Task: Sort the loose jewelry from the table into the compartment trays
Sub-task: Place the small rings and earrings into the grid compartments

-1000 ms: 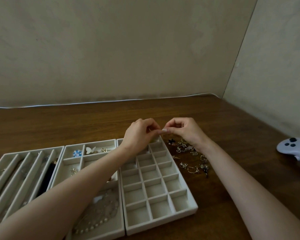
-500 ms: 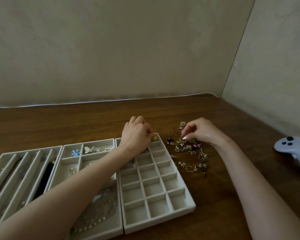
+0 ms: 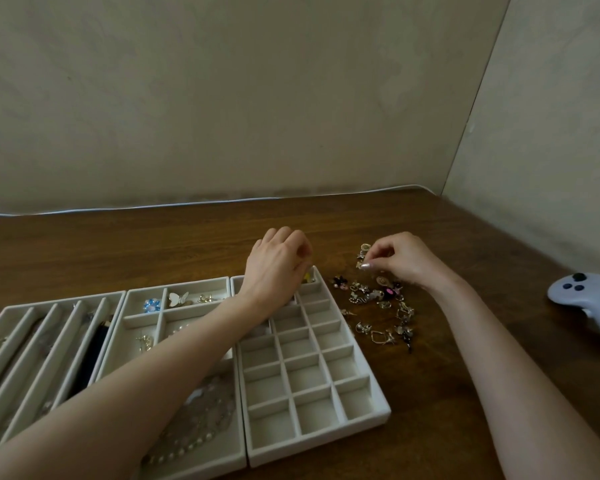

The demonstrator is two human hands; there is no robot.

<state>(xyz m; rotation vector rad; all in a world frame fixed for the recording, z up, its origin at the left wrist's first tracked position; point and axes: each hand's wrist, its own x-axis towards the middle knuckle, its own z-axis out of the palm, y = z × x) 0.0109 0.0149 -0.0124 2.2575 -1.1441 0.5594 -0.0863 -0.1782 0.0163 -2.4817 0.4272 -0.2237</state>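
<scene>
On the far left sits the long-slot tray (image 3: 63, 301). Touching it is the middle tray (image 3: 177, 285), with a blue flower (image 3: 152, 305), a white butterfly (image 3: 179, 298) and a bead necklace (image 3: 194, 420) inside. Next comes the grid tray (image 3: 317, 445), full of little boxes.

The left hand (image 3: 278, 268) hangs over the far right corner of the grid tray with its fingers curled down. I cannot tell if it holds anything. A small yellow piece (image 3: 308, 277) lies in the corner box, just under those fingers.

The loose jewelry pile (image 3: 378, 299) lies on the table (image 3: 153, 244), just beside the grid tray on its right and between the two arms. The right hand (image 3: 406, 261) is at the far end of the pile. Its thumb and finger pinch a small gold piece (image 3: 363, 261). The two hands are apart.

The pieces look tiny, light, hard and shiny, so I think they will slip easily. Their thin hooks and pins may catch on each other. It seems best to take one piece at a time, by its fat middle, with just the fingertips, and lift slowly so no others come along.

A white game controller (image 3: 582, 299) lies far off to the right.
</scene>
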